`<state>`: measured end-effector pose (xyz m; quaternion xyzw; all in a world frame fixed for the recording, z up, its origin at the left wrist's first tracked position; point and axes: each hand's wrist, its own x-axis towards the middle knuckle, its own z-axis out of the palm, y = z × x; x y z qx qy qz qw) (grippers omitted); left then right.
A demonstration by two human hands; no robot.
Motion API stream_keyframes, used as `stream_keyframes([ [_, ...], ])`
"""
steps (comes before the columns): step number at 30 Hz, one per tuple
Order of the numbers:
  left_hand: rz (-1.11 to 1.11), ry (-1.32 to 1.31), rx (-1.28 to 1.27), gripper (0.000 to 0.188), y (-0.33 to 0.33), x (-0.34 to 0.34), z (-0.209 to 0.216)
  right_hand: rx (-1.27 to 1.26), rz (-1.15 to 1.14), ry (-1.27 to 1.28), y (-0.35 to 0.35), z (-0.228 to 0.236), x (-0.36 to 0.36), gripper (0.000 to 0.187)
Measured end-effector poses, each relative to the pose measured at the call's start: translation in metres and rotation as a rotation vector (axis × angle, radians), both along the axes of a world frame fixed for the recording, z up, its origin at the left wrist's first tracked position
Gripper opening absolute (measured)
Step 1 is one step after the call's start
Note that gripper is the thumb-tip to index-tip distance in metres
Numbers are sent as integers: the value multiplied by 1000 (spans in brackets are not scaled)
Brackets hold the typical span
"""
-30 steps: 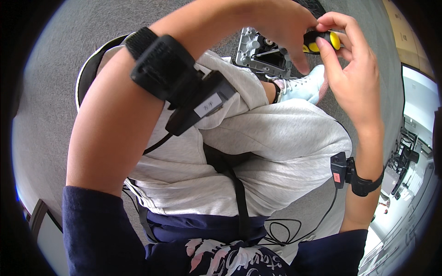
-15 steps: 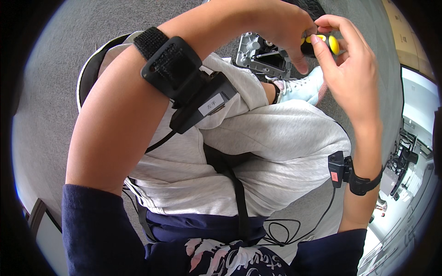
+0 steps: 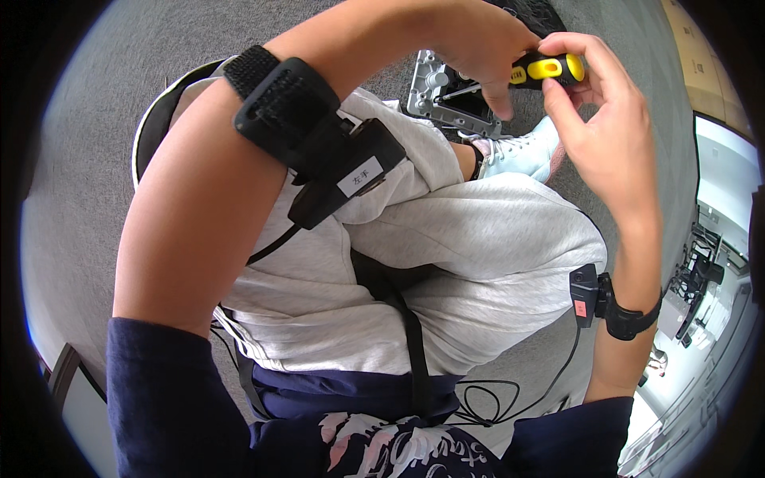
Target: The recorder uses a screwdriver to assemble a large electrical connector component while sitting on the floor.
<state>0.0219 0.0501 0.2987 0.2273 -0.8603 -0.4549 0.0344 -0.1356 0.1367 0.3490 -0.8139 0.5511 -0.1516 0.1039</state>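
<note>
Pinching: right hand (image 3: pixel 610 103), thumb and fingers on yellow-black handle (image 3: pixel 550 70).
Left hand (image 3: pixel 492 49): at handle's left end, grip unclear.
Housing (image 3: pixel 431 81): grey, partly hidden by left hand.

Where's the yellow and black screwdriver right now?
The screwdriver is at the head view's upper right, held in the right hand, beside the left hand.

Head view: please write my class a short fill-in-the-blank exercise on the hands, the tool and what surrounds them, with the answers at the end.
1. The tool handle in the right hand is black and ____.
2. The hand nearer the grey metal part is the ____ one.
3. The shoe is fastened with white ____.
4. The label on the black device on the left forearm has a ____ background.

Missing words: yellow; left; laces; white.
</note>
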Motion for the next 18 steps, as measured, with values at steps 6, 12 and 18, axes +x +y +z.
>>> stream_keyframes([
  [6, -10, 60, 77, 37, -5, 3, -3, 123, -228, -204, 5, 4, 11, 28],
  [12, 33, -8, -112, 35, 0, 1, 7, 96, -136, -61, -1, 5, 4, 30],
  [18, 69, -27, -111, 39, 1, -1, 3, 46, -135, 9, 1, 0, 11, 25],
])
